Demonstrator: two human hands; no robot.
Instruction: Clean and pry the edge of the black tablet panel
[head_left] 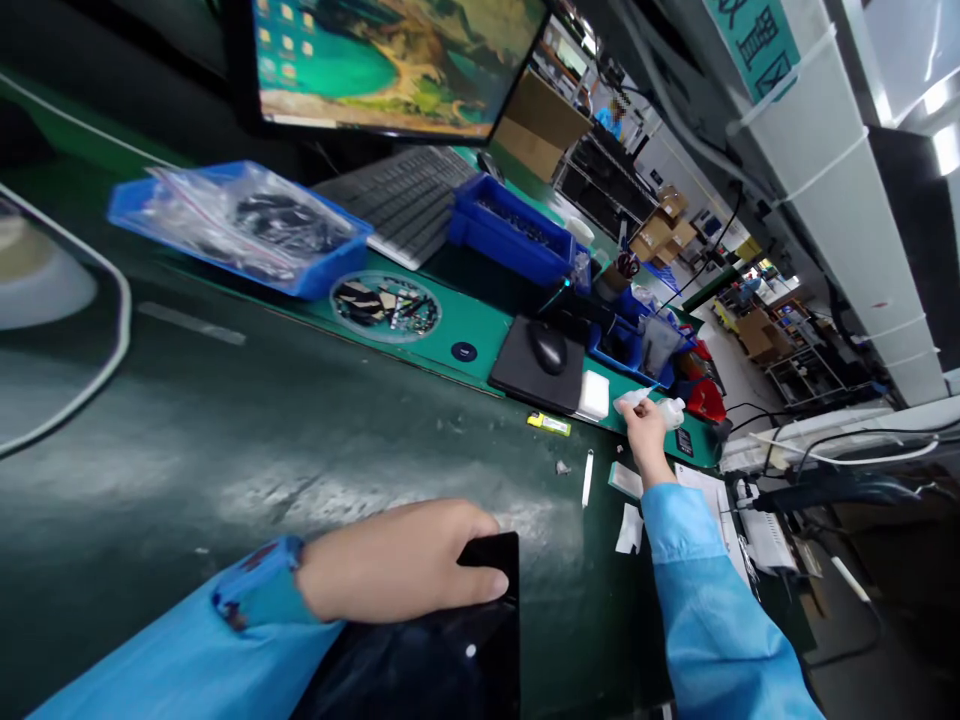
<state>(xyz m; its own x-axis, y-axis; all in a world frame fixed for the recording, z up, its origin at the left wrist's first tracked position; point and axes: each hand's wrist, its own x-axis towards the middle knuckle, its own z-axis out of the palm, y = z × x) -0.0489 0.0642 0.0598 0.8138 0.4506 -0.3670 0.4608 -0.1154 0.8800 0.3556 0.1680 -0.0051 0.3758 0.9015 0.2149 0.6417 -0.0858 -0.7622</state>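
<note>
My left hand [405, 565] grips the edge of a flat, glossy black panel [487, 650] that looks like a tablet, its thumb on top and fingers curled over the far side. The panel's lower part runs out of the picture. Farther off at the right, my right hand [646, 435] has its fingers closed on a small translucent white bottle [628, 400] with a thin blue tip. Close beside these fingers stands a second white bottle [673, 411]. A white block [594, 395] sits to the left of the held bottle.
A yellow-labelled tube [549, 423], white strip [588, 478] and small box [625, 480] lie on the dark bench. Behind are a mouse [547, 347], a round dish of parts [386, 307], blue bins [514, 232], a keyboard [416, 195] and monitor [397, 60].
</note>
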